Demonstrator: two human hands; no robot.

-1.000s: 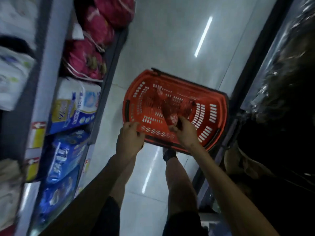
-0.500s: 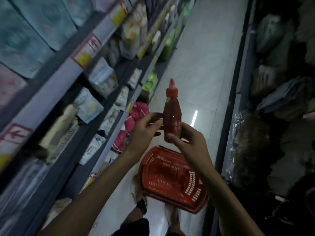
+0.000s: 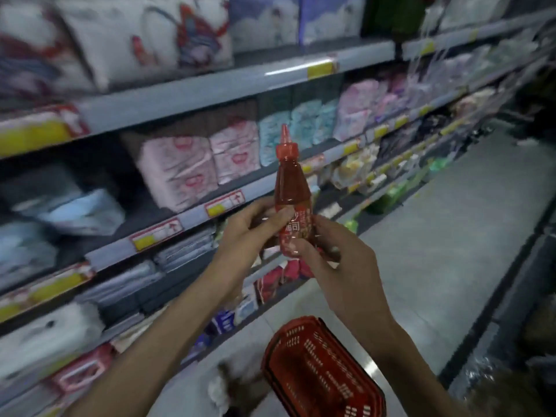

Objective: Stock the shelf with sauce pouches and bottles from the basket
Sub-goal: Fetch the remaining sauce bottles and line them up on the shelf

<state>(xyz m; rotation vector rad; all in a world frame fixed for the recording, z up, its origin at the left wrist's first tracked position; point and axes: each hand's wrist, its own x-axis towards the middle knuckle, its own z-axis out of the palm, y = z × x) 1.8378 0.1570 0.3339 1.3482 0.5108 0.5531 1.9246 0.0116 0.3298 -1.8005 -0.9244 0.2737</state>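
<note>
1. Shelving [image 3: 186,94]: grey unit running along the left side of the aisle, several tiers, each with a grey front edge. The picture is blurred, so pack print cannot be read.
2. Floor [image 3: 451,236]: pale grey aisle surface, right of the shelving.
3. Soft packs, pink [image 3: 177,173]: 2 stacks standing at the front edge of a middle tier, just beside each other; pale blue packs [image 3: 298,127] stand next to them on the right, on the same tier.
4. Basket [image 3: 325,365]: red plastic with slotted walls, on the floor near the foot of the shelving, directly below the hands. Contents cannot be made out.
5. Right hand [image 3: 340,260]: raised in front of the shelving, fingertips and thumb pinching the lower end of the bottle from the right.
6. Left hand [image 3: 249,236]: raised beside the right, fingers curled round the labelled part of the bottle from the left, thumb lying across its front.
7. Bottle [image 3: 290,188]: 1 red sauce bottle, close to upright, pointed red cap [image 3: 286,150] on top, held by both hands in the air in front of the middle tiers, touching no shelf.
8. Price tags [image 3: 224,203]: white, yellow and red strips clipped along the shelf front edges.
</note>
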